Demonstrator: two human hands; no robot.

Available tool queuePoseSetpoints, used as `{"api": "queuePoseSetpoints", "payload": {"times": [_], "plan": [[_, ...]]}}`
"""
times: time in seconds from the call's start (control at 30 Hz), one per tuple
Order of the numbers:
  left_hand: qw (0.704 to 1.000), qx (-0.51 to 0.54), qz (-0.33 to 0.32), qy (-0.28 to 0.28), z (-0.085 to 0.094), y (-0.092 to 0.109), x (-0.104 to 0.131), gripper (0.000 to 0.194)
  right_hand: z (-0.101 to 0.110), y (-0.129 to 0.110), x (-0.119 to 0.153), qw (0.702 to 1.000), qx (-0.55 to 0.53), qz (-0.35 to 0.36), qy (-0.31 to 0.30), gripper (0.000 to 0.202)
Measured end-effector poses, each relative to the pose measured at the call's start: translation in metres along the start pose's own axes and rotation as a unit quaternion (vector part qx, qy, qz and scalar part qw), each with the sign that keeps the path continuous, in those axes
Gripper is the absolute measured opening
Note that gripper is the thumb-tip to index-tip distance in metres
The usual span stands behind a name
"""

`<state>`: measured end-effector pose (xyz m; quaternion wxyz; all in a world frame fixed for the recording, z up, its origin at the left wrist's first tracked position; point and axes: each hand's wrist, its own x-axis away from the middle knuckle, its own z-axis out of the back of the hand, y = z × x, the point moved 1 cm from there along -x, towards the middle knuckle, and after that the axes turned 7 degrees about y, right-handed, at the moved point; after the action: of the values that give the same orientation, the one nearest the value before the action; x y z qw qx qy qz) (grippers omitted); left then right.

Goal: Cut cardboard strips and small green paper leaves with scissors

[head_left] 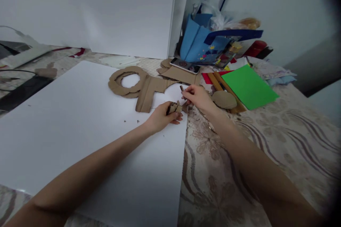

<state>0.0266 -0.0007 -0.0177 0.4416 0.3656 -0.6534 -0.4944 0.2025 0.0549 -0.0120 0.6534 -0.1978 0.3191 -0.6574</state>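
My left hand (162,116) is closed around several small cardboard scraps (174,108) above the right edge of a white board (93,131). Close by on the right, my right hand (195,95) pinches a small dark cardboard piece (182,88). Behind my left hand lies a cut cardboard sheet (147,90) with a curved notch. It touches a scalloped cardboard ring (117,81) on its left. A few tiny crumbs are scattered on the board.
A phone (185,65) rests on cardboard at the back. Right of my right hand are a cardboard oval (224,99) and green paper (250,87). A blue bag (198,39) stands behind. A black object (23,92) lies at left.
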Motion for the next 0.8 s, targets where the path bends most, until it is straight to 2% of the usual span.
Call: {"api": "queuePoseSetpoints", "payload": {"times": [0.07,0.13,0.23,0.37,0.53,0.63,0.8], "plan": [[0.993,0.083,0.071,-0.035,-0.002,0.002,0.001,0.008,0.010,0.001,0.021,0.998,-0.062,-0.014,-0.007,0.018],[0.984,0.136,0.108,-0.043,-0.003,0.003,0.003,0.015,0.016,0.001,0.045,0.963,-0.258,-0.068,-0.027,0.025],[0.977,0.161,0.134,-0.048,-0.006,0.005,0.006,0.026,0.018,0.001,0.081,0.917,-0.377,-0.115,-0.056,0.038],[0.974,0.167,0.142,-0.057,-0.012,0.004,0.011,0.024,0.013,-0.002,0.107,0.891,-0.426,-0.145,-0.059,0.031],[0.978,0.158,0.136,-0.032,-0.016,-0.002,0.014,0.019,0.010,-0.008,0.112,0.875,-0.446,-0.183,-0.040,0.024],[0.979,0.148,0.129,-0.047,-0.019,-0.004,0.015,0.017,0.009,-0.008,0.113,0.867,-0.461,-0.187,-0.040,0.023],[0.981,0.125,0.128,-0.069,-0.020,-0.002,0.017,0.017,0.006,-0.004,0.114,0.889,-0.426,-0.164,-0.022,0.019]]}}
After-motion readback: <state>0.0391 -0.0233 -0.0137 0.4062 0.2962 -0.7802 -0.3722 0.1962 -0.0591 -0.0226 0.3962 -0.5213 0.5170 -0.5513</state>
